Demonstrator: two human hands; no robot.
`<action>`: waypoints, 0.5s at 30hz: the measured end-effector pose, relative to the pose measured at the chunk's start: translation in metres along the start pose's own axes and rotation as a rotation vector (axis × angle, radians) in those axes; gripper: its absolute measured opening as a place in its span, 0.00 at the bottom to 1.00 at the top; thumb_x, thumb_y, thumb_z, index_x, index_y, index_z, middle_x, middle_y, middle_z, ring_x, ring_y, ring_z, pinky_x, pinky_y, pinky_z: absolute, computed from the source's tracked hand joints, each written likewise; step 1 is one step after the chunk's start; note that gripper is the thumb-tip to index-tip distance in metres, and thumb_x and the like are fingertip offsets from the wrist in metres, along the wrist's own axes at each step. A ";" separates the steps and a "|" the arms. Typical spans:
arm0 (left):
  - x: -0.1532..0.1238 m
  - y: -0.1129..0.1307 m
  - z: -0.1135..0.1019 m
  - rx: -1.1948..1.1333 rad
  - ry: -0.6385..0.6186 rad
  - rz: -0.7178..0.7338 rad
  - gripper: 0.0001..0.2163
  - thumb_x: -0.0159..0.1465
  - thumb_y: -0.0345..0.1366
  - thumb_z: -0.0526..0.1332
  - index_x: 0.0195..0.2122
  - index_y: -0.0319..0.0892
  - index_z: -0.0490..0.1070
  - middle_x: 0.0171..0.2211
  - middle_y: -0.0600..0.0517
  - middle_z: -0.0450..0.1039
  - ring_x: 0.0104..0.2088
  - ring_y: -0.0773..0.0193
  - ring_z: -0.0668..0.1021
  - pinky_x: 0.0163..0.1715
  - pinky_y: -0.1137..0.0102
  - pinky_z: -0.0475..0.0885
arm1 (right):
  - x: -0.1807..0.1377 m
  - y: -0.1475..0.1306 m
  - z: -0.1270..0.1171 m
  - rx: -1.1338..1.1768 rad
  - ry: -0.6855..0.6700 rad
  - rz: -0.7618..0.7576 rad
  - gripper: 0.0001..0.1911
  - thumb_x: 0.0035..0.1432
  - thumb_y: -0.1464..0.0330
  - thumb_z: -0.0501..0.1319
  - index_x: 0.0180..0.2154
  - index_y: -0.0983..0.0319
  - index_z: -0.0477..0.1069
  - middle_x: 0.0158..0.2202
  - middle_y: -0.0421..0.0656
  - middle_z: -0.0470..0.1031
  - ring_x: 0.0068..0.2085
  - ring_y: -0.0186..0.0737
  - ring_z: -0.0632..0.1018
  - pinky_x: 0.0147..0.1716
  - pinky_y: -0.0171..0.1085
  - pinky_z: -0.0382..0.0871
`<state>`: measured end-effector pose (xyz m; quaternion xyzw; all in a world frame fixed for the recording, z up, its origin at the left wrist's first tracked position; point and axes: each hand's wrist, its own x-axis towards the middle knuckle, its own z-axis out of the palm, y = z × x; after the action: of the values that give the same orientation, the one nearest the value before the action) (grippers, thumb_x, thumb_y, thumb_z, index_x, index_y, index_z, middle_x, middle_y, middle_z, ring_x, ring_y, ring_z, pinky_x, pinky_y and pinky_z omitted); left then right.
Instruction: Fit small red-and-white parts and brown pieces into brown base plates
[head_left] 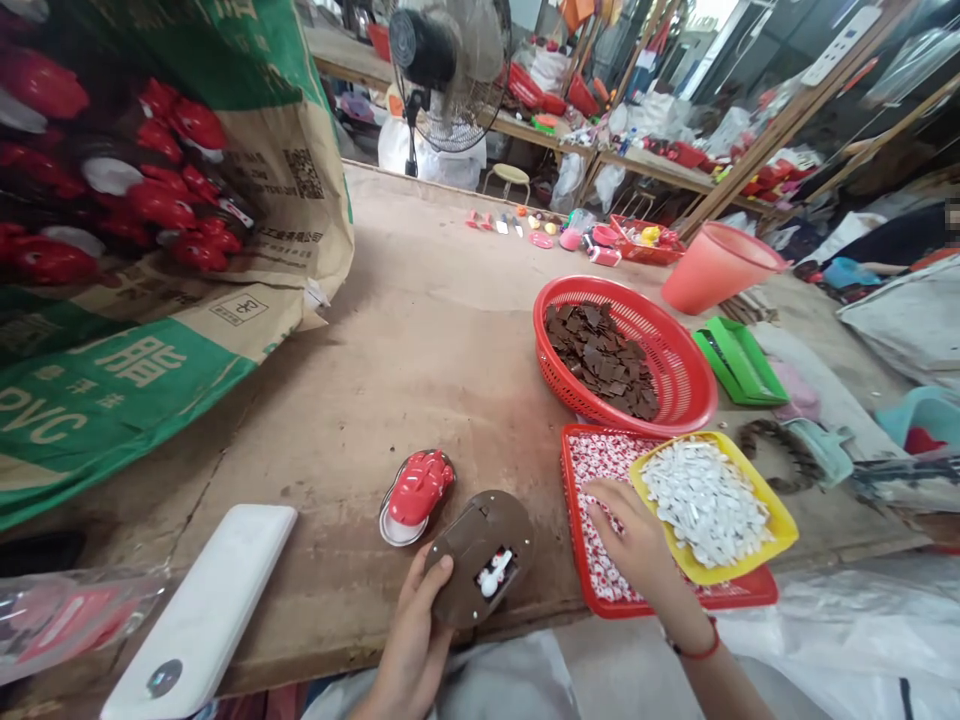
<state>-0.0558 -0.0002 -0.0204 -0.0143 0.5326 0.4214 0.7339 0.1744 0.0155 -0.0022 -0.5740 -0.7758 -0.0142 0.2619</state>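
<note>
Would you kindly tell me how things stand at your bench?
Left hand holding brown plastic shell. Right hand on red tray of small printed pieces, beside yellow tray. Red-and-white toy part lies by the shell.

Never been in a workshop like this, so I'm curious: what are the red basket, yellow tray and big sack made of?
The red basket looks like glossy moulded plastic, its mesh formed in one piece. The yellow tray seems smooth, shiny plastic. The sack looks like matt brown paper, printed green and creased, possibly lined.
</note>
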 end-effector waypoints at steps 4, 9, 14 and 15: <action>0.001 0.001 -0.001 -0.013 -0.006 0.005 0.17 0.49 0.30 0.61 0.42 0.44 0.65 0.30 0.54 0.77 0.32 0.62 0.77 0.28 0.72 0.72 | 0.015 0.045 0.000 -0.150 0.034 0.081 0.12 0.57 0.67 0.49 0.37 0.65 0.67 0.35 0.50 0.69 0.39 0.44 0.69 0.38 0.46 0.66; 0.000 0.001 -0.006 -0.028 0.017 -0.011 0.17 0.47 0.32 0.64 0.39 0.44 0.66 0.31 0.54 0.77 0.34 0.61 0.77 0.28 0.73 0.71 | 0.037 0.064 -0.022 -0.141 0.078 0.126 0.13 0.55 0.64 0.50 0.36 0.65 0.67 0.33 0.48 0.69 0.37 0.43 0.70 0.40 0.44 0.65; 0.001 -0.001 -0.005 0.014 -0.041 -0.001 0.18 0.41 0.36 0.67 0.35 0.44 0.67 0.28 0.54 0.77 0.33 0.59 0.77 0.23 0.74 0.69 | 0.090 0.107 -0.033 -0.261 -0.260 0.488 0.18 0.58 0.69 0.46 0.48 0.69 0.59 0.50 0.53 0.62 0.51 0.43 0.63 0.51 0.42 0.54; 0.002 -0.002 -0.005 0.027 -0.044 0.002 0.19 0.40 0.37 0.68 0.34 0.44 0.67 0.27 0.55 0.77 0.32 0.58 0.77 0.21 0.74 0.68 | 0.102 0.119 -0.029 -0.257 -0.339 0.531 0.19 0.58 0.70 0.46 0.50 0.70 0.57 0.50 0.54 0.61 0.51 0.43 0.64 0.50 0.42 0.56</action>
<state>-0.0586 -0.0024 -0.0248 0.0053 0.5221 0.4151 0.7450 0.2715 0.1372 0.0325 -0.7785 -0.6235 0.0525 0.0490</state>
